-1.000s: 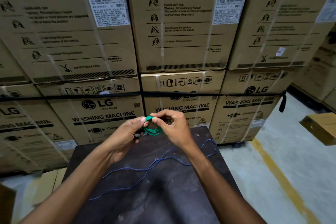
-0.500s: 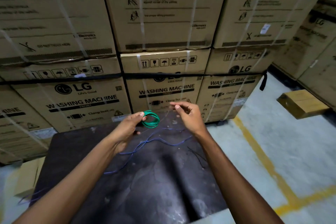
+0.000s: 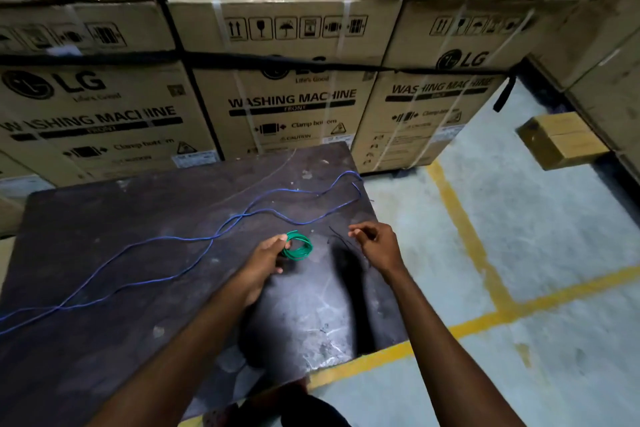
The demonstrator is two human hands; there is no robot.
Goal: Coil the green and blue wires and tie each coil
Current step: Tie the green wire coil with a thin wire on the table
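Observation:
A small coil of green wire (image 3: 298,246) hangs just above the dark table (image 3: 104,218), pinched at its left edge by my left hand (image 3: 265,258). My right hand (image 3: 375,244) hovers a short way to the right of the coil, near the table's right edge, with fingers loosely curled. Thin dark tie strands (image 3: 341,239) lie on the table just left of its fingertips; whether the fingers touch them I cannot tell. The blue wire (image 3: 221,234) lies loose and uncoiled across the table, running from the far right corner to the left edge.
Stacked cardboard washing machine boxes (image 3: 291,100) wall off the far side of the table. A small brown box (image 3: 561,142) sits on the concrete floor (image 3: 519,218) at the right. Yellow lines (image 3: 460,229) cross the floor beside the table.
My right hand has let go of the green coil and moved to the right. The left hand keeps the coil and has lowered it toward the table. The view has tilted downward.

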